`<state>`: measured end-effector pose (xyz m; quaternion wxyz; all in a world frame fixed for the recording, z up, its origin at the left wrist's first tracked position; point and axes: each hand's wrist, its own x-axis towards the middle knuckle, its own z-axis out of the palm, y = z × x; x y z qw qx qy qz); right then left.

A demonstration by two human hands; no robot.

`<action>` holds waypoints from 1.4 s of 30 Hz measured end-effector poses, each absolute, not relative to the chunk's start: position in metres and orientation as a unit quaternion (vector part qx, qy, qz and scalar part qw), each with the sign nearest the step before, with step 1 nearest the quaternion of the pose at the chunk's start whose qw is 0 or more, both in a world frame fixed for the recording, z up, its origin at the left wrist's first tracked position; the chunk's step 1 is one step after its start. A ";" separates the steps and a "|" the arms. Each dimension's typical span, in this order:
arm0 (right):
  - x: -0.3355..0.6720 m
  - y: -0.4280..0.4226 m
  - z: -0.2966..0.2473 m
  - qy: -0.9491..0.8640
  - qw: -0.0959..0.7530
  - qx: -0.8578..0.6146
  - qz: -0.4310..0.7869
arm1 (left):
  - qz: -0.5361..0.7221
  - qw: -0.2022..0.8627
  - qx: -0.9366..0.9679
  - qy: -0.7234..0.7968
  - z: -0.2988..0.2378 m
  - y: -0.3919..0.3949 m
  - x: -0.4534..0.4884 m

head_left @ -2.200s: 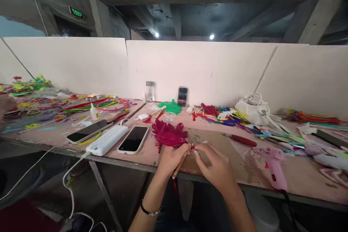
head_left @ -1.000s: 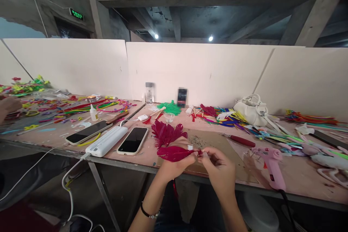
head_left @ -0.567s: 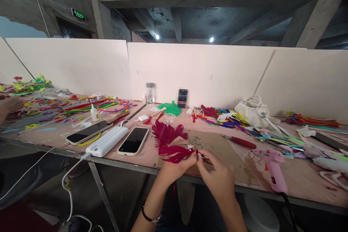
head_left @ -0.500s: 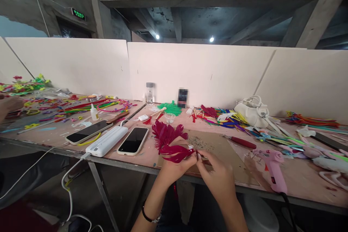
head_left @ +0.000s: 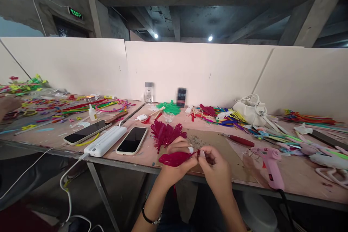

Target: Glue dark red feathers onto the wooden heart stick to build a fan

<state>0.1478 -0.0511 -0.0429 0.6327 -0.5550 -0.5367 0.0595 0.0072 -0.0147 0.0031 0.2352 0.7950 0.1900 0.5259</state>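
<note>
A dark red feather (head_left: 175, 158) lies across my left hand (head_left: 178, 168), which is closed on it near its narrow end. A white wrap shows on one finger of that hand. My right hand (head_left: 216, 166) is pinched at the same narrow end, its fingertips meeting those of the left. What exactly sits between the right fingertips is too small to make out. Just beyond my left hand, a bunch of dark red feathers (head_left: 165, 132) rests on the table. Both hands are over the front edge of a brown board (head_left: 231, 156).
To the right are a red-handled tool (head_left: 241, 140) and a pink glue gun (head_left: 273, 168). Two phones, one a pale-cased phone (head_left: 132, 140), and a white power strip (head_left: 106, 141) lie left. Behind are green feathers (head_left: 171, 107) and a white handbag (head_left: 251, 110). Another person's hand (head_left: 9, 106) shows far left.
The held feather has turned and now looks narrower, lying flatter along my left hand. My right fingers have curled in closer at its tip. The view has shifted slightly.
</note>
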 end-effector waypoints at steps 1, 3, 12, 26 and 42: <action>0.148 -0.050 -0.044 -0.535 0.634 -0.556 0.058 | 0.531 0.231 0.794 0.185 0.003 -0.015 0.007; 0.153 -0.047 -0.046 -0.521 0.647 -0.552 0.078 | 0.546 0.220 0.789 0.178 0.006 -0.018 0.004; 0.165 -0.042 -0.047 -0.495 0.706 -0.466 0.198 | 0.598 0.254 0.717 0.253 0.019 -0.022 -0.033; 0.205 -0.123 -0.030 -0.503 0.683 -0.528 0.036 | 0.648 0.548 0.466 0.248 -0.017 -0.012 -0.003; 0.136 -0.111 -0.021 -0.519 0.698 -0.468 0.158 | 0.550 0.588 0.560 0.195 -0.015 -0.040 0.005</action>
